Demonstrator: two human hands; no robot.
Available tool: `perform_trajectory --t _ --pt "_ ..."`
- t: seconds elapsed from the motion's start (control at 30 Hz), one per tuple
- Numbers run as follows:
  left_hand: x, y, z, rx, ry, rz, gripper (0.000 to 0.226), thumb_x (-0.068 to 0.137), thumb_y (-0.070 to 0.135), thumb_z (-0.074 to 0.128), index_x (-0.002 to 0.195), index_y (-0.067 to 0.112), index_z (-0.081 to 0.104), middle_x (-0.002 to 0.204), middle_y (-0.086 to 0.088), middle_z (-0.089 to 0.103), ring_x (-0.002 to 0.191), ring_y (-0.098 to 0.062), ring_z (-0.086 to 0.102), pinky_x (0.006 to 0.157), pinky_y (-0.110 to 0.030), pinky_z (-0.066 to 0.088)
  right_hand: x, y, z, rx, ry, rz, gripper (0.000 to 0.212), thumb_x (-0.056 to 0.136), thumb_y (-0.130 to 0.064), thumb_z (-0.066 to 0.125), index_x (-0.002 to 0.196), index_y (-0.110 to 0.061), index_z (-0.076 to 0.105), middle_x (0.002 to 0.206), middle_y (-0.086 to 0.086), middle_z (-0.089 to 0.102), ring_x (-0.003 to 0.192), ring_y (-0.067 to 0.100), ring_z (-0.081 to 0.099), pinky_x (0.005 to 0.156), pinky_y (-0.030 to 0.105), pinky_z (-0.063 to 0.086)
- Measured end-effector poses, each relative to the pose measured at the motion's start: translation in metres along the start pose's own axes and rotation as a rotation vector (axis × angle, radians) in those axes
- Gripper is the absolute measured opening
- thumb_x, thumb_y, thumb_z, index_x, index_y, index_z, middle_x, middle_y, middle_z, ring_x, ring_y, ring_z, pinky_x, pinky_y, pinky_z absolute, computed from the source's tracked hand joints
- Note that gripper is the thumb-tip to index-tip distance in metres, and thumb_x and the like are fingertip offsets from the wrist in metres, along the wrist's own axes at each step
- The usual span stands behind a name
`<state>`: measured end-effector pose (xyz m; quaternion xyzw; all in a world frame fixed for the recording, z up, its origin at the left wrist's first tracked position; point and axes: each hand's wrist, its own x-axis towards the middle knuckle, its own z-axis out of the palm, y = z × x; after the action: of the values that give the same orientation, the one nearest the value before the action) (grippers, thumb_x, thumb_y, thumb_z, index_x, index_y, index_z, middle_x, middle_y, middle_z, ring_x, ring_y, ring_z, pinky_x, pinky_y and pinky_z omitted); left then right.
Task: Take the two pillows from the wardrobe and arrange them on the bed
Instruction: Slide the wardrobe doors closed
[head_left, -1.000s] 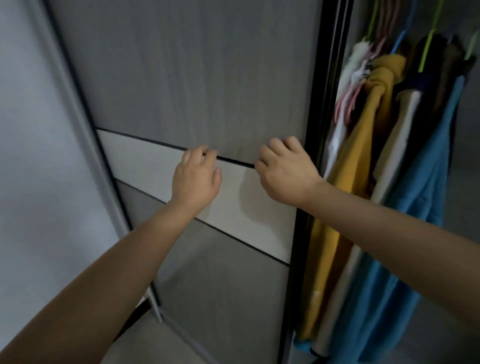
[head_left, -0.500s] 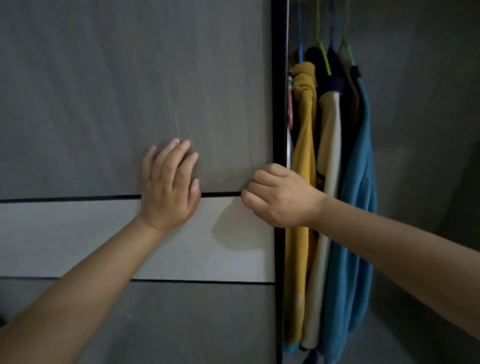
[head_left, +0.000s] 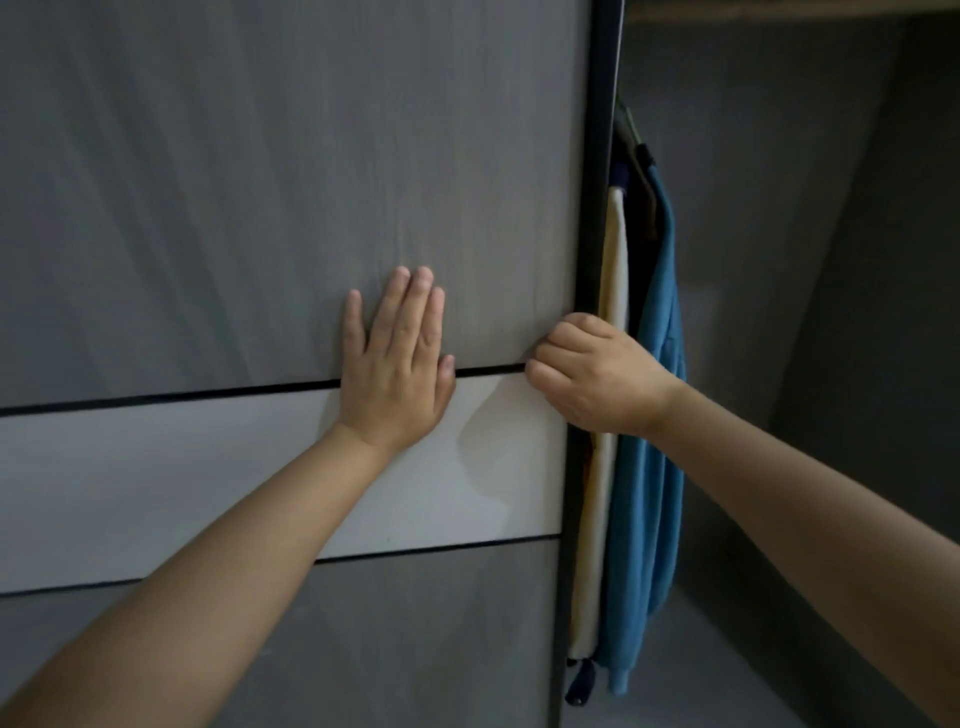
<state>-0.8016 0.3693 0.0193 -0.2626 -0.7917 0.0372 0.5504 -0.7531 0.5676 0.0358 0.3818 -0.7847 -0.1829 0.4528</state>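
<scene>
A grey sliding wardrobe door (head_left: 270, 197) with a pale band across its middle fills the left and centre. My left hand (head_left: 397, 364) lies flat on the door with fingers spread, across the black groove above the pale band. My right hand (head_left: 597, 376) is curled around the door's black right edge (head_left: 597, 156), fingers hooked behind it. To the right of the edge the wardrobe interior is open and dark. No pillow is visible.
Hanging clothes show in the gap beside the door edge: a cream garment (head_left: 605, 415) and a blue hooded top (head_left: 652, 467). A grey inner wall (head_left: 831, 312) and wardrobe floor lie to the right.
The door has slid further right, covering the yellow garment and most of the hanging clothes. My left hand flattened on the panel; my right hand stayed on the door edge.
</scene>
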Motion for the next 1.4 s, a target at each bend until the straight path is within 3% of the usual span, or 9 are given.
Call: perform_trajectory --t 0.13,0.37,0.53,0.6,0.7,0.8,0.87,0.97,1.4 --pt "0.009 0.018 -0.007 -0.146 0.068 0.016 0.051 0.077 0.020 0.043 0.115 -0.010 0.060 0.120 -0.026 0.064 0.117 -0.041 0.057 0.103 -0.050 0.025 -0.022 0.013 -0.013 -0.022 -0.094 0.054 0.022 0.072 -0.009 0.047 0.063 -0.011 0.068 0.060 0.003 0.068 0.054 0.021 0.063 0.066 0.024 0.056" --pt "0.005 0.027 -0.011 -0.187 0.056 0.051 0.046 0.076 0.016 0.044 0.107 -0.009 0.066 0.116 -0.027 0.066 0.109 -0.043 0.061 0.098 -0.047 0.030 -0.066 0.036 -0.037 -0.207 -0.253 0.227 0.025 0.075 -0.016 0.044 0.062 -0.009 0.065 0.063 0.006 0.069 0.059 0.025 0.066 0.075 0.031 0.046" --pt "0.008 0.029 -0.011 -0.205 0.089 0.022 0.047 0.077 0.017 0.044 0.110 -0.008 0.065 0.118 -0.027 0.065 0.119 -0.038 0.054 0.101 -0.048 0.025 -0.091 0.035 -0.045 -0.260 -0.226 0.602 0.014 0.067 -0.003 0.069 0.056 -0.003 0.061 0.052 0.011 0.062 0.051 0.029 0.061 0.057 0.031 0.056" --pt "0.012 0.025 -0.014 -0.191 0.103 0.025 0.047 0.076 0.017 0.044 0.110 -0.009 0.065 0.118 -0.027 0.065 0.115 -0.040 0.058 0.099 -0.049 0.028 -0.092 0.025 -0.045 -0.214 -0.158 0.733 0.018 0.074 -0.008 0.057 0.059 0.000 0.062 0.056 0.015 0.063 0.054 0.032 0.062 0.054 0.033 0.054" --pt "0.017 0.016 -0.017 -0.145 0.105 0.037 0.048 0.076 0.019 0.044 0.111 -0.007 0.063 0.118 -0.027 0.065 0.108 -0.045 0.062 0.095 -0.057 0.044 -0.067 0.003 -0.035 -0.212 -0.026 0.831 0.035 0.077 -0.022 0.045 0.083 0.004 0.069 0.088 0.025 0.071 0.082 0.043 0.068 0.073 0.045 0.056" --pt "0.016 0.007 -0.018 -0.112 0.114 0.012 0.048 0.076 0.021 0.045 0.115 -0.005 0.055 0.120 -0.028 0.064 0.111 -0.045 0.060 0.087 -0.067 0.044 -0.023 -0.014 -0.013 -0.108 0.104 0.924 0.050 0.078 -0.026 0.045 0.108 0.010 0.062 0.121 0.039 0.055 0.113 0.058 0.049 0.092 0.065 0.039" --pt "0.015 0.000 -0.015 -0.076 0.132 -0.023 0.051 0.076 0.023 0.045 0.118 -0.004 0.052 0.122 -0.028 0.062 0.113 -0.045 0.058 0.087 -0.069 0.042 0.002 -0.018 -0.003 -0.034 0.148 1.029 0.056 0.080 -0.028 0.041 0.119 0.010 0.056 0.131 0.043 0.044 0.121 0.064 0.034 0.093 0.075 0.023" --pt "0.017 -0.007 -0.011 -0.054 0.133 -0.072 0.055 0.077 0.029 0.044 0.123 -0.001 0.045 0.124 -0.028 0.060 0.122 -0.040 0.047 0.090 -0.068 0.040 -0.001 -0.007 0.005 -0.045 0.134 1.138 0.061 0.079 -0.032 0.041 0.120 0.011 0.055 0.128 0.044 0.044 0.116 0.070 0.032 0.085 0.082 0.020" --pt "0.068 0.088 0.003 0.014 0.095 0.038 0.064 0.077 0.041 0.038 0.123 0.000 0.058 0.125 -0.021 0.063 0.115 -0.036 0.060 0.081 -0.067 0.047 -0.103 0.063 -0.012 -0.100 0.087 1.184 0.069 0.081 -0.039 0.029 0.132 0.006 0.042 0.141 0.039 0.031 0.130 0.061 0.020 0.104 0.073 0.008"
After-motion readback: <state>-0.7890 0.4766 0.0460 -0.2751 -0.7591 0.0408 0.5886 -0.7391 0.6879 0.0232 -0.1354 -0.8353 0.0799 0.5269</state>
